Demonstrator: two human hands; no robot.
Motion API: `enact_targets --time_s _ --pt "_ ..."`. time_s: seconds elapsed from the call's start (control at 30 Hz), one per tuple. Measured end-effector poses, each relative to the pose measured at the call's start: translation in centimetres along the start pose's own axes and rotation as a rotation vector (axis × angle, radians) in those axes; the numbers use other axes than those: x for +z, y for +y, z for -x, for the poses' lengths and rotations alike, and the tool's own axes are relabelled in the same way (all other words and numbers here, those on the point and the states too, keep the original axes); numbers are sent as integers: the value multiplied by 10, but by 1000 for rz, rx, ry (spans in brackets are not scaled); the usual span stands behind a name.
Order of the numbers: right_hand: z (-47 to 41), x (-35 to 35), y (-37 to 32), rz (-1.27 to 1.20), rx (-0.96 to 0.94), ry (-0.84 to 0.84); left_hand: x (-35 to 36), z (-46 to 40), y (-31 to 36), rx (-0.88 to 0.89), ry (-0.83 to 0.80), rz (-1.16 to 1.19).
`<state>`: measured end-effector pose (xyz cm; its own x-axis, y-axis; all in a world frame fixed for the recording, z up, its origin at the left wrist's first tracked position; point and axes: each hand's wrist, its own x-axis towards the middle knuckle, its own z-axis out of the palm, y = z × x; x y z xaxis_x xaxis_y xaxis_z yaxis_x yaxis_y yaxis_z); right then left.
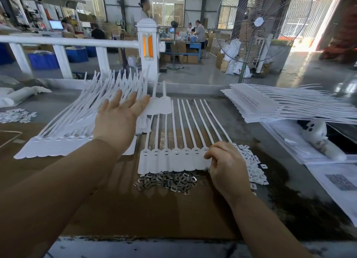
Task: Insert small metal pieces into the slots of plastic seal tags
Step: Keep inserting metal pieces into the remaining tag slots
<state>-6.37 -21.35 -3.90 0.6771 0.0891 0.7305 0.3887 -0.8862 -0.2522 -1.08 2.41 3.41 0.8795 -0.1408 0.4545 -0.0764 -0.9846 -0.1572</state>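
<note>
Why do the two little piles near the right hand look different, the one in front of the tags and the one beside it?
The metal pieces are grey and shiny; the white pieces look like pale plastic. The metal pile lies in front of the row of seal tags, while the white pile lies to its right, partly hidden behind the right hand. The white pile stretches longer, away from the camera. Both are loose heaps of small rectangular bits with holes.

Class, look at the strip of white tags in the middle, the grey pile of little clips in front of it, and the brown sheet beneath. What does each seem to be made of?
Strip of white tags: apparently moulded plastic, matt white, with thin bendy tails. Clips: likely stamped metal, grey with bright glints. Brown sheet: probably cardboard, dull and flat, though the look leaves that open.
</note>
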Motion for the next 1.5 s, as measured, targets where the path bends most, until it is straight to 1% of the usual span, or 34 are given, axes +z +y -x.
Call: enact_targets --time_s 0.17,0.27,0.4,0.5,0.57,0.7,0.77,0.83,1.0,1.1,1.27,1.4,1.5 --pt "1 2 2 -20 12 48 -9 1 38 96 15 90" --pt "1 2 2 -31 23 92 -7 4 65 153 -23 99" --pt "1 1 2 -111 191 90 -2 6 94 226 -79 96" --pt "1 0 1 -172 254 158 2 9 111 258 -97 125" --pt "1 -1 1 -229 314 173 4 10 121 269 -89 155" --pt "2 -4 6 -281 528 182 11 11 138 306 -108 166" --pt "2 -5 8 -275 539 184 15 12 144 318 -147 156" --pt "1 -5 7 -237 525 190 18 14 148 315 -189 176" --pt "-1 -4 9 -161 579 225 22 14 158 306 -285 251" --pt "-1 -2 10 -123 580 235 24 14 160 292 -353 323" --pt "-1 -1 12 -71 575 247 21 17 146 206 -301 521" --pt "-1 -1 11 -51 572 255 21 18 115 149 -281 526" --pt "-1 -1 11 -39 573 248 23 20 92 103 -322 493"
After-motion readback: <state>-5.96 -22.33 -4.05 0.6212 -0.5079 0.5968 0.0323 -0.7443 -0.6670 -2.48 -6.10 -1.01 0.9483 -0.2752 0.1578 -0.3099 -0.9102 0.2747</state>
